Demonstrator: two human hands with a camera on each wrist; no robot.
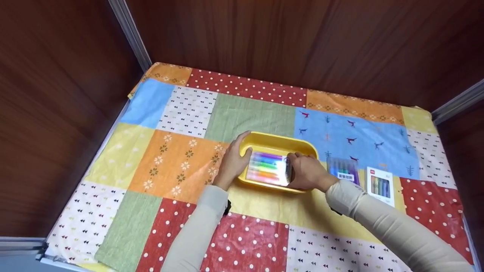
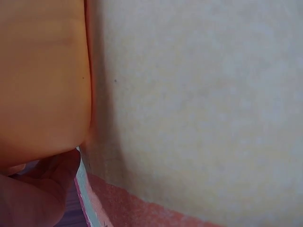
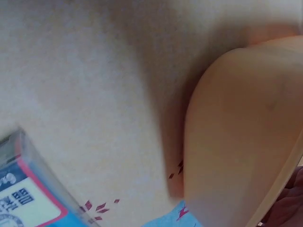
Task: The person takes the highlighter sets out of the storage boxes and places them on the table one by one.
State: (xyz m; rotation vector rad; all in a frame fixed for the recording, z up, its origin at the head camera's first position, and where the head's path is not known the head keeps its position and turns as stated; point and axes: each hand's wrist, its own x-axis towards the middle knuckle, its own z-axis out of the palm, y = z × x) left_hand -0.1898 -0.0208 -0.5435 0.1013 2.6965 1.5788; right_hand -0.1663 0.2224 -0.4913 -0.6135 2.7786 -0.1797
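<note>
A yellow plastic tub (image 1: 280, 141) stands on the patchwork cloth. My left hand (image 1: 233, 162) grips its left end, thumb over the rim; in the left wrist view that hand (image 2: 38, 198) touches the tub's outer wall (image 2: 42, 85). Inside lies a pack of coloured pens (image 1: 264, 168), blurred and glossy, in rainbow order. My right hand (image 1: 308, 172) reaches over the tub's right end and holds the pack by its right edge, fingers curled. In the right wrist view the tub's wall (image 3: 236, 132) hides most of the right hand (image 3: 286, 203).
Right of the tub lie a clear purplish case of pens (image 1: 342, 170) with a white label and a white box (image 1: 380, 185) with a window showing pens. The patchwork cloth (image 1: 249, 117) covers the table. Brown wood panels (image 1: 242, 41) enclose its back and sides.
</note>
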